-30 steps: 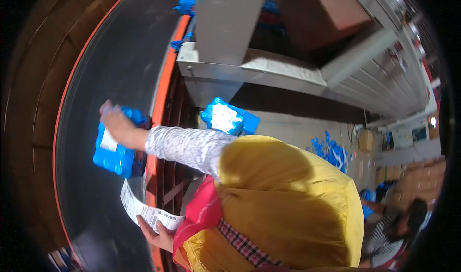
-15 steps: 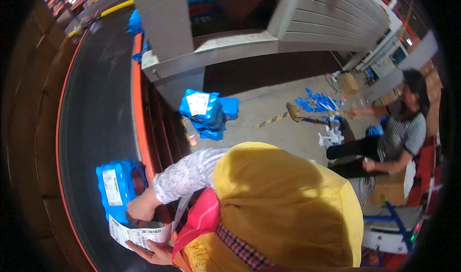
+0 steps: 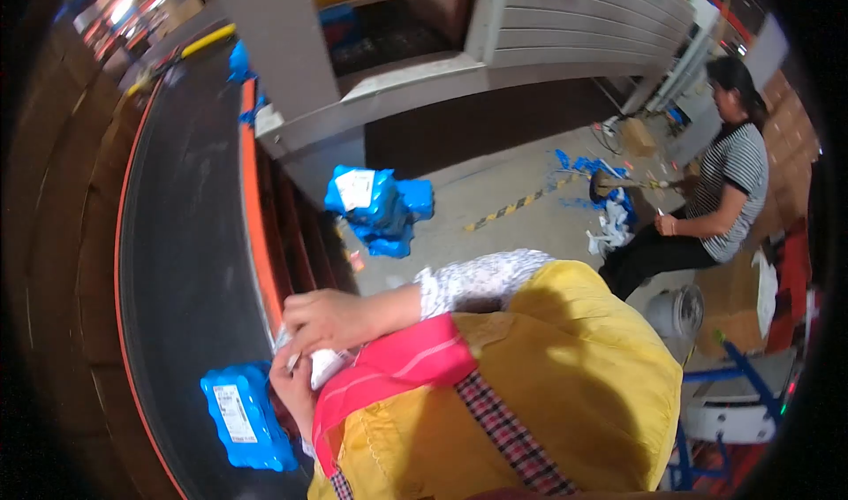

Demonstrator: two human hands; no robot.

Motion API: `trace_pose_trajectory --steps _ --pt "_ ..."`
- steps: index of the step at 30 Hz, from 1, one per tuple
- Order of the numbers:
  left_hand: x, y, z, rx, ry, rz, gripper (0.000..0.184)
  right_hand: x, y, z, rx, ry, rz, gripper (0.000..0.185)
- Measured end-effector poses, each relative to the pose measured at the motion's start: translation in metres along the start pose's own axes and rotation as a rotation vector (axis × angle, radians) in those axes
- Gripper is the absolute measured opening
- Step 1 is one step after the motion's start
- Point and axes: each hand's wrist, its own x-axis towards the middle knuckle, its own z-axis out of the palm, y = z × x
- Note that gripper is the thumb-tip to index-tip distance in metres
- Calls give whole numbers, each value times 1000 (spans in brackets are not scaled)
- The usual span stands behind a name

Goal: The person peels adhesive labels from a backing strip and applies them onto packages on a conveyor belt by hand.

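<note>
My right hand [image 3: 322, 323] is bent over my left hand [image 3: 293, 385] beside the belt's orange edge. Between them is white label paper [image 3: 325, 367], partly hidden by my fingers. My left fingers are closed round the paper, and my right fingers pinch at its upper part. A blue-wrapped package [image 3: 256, 443] with a white printed label [image 3: 235, 413] lies on the belt, just below and left of my hands, apart from them.
The dark conveyor belt [image 3: 190, 261] runs along the left, with stacked cartons [image 3: 53, 235] beyond. Blue packages [image 3: 375, 213] are piled on the floor. At right, a person [image 3: 729, 178] holds a broom [image 3: 609, 182] near blue and white scraps [image 3: 609, 222]. A grey bucket [image 3: 676, 313] stands nearby.
My right hand has left the package and come to my left hand at the paper. The package now appears lower in view. The other person has shifted with the broom.
</note>
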Motion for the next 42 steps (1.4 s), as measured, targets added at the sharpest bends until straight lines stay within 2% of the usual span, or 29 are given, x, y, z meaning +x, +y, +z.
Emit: trace_pose_trajectory --steps 2,4,5,6,8,10,12,15,16,17,18,19,20,21,22,24,26,29,30,32,33,34,36,37,38,40,42 --pt "-3 3 7 133 126 -13 9 -8 9 6 7 55 57 10" --pt "-4 9 21 -20 266 -28 9 -5 7 0 206 -19 309 8" --pt "2 6 21 -96 296 -45 7 -4 17 3 235 -10 342 8" --pt "3 3 19 -32 322 -40 5 -4 24 8 256 1 374 10" --pt "6 -18 8 147 405 26 11 4 40 10 148 30 184 13" --pt "19 -35 -4 117 592 219 19 9 66 17 130 98 139 12" --pt "29 -61 -35 413 828 249 25 3 90 18 212 224 287 12" --pt "34 -80 -59 223 1132 -9 17 -10 143 7 340 588 637 14" --pt "36 -83 -66 138 1208 -70 15 -4 157 0 222 657 752 16" --pt "41 -87 -74 173 1235 -38 16 -17 193 -4 297 717 851 19" --pt "51 -89 -83 225 1291 0 19 -7 222 -2 457 700 782 22" --pt "71 -87 -79 120 1290 49 24 -8 250 -11 482 668 816 25" --pt "78 -100 -86 86 1276 132 31 -5 268 -6 507 540 813 30" --pt "85 -75 -84 190 1221 -20 37 -8 296 0 606 553 891 34" --pt "90 -87 -82 244 1189 77 41 -33 327 -1 688 517 782 36" --pt "103 -109 -71 -9 1088 225 48 -51 363 -3 588 486 828 33" --pt "102 -131 -60 49 1006 275 54 -80 407 7 -153 79 441 33" --pt "132 -112 -25 -37 937 201 57 -52 435 3 698 307 891 32" --pt "136 -106 -19 -57 956 184 53 -51 460 12 553 200 775 32" --pt "149 -131 -21 127 894 168 45 -65 522 18 207 40 567 33" --pt "161 -149 -26 1 808 174 33 -52 495 34 557 215 769 33" --pt "174 -163 -32 -46 721 57 27 -52 488 35 674 288 876 35" --pt "194 -167 -40 -85 690 -40 19 -6 449 41 658 337 938 41" --pt "207 -181 -46 23 699 -85 23 17 432 42 651 363 969 44" --pt "209 -189 -50 90 822 -151 24 -3 497 60 406 391 627 46" --pt "225 -206 -63 14 991 10 28 33 501 64 534 352 924 47" --pt "218 -212 -44 -102 1027 36 31 17 502 53 543 368 972 48"
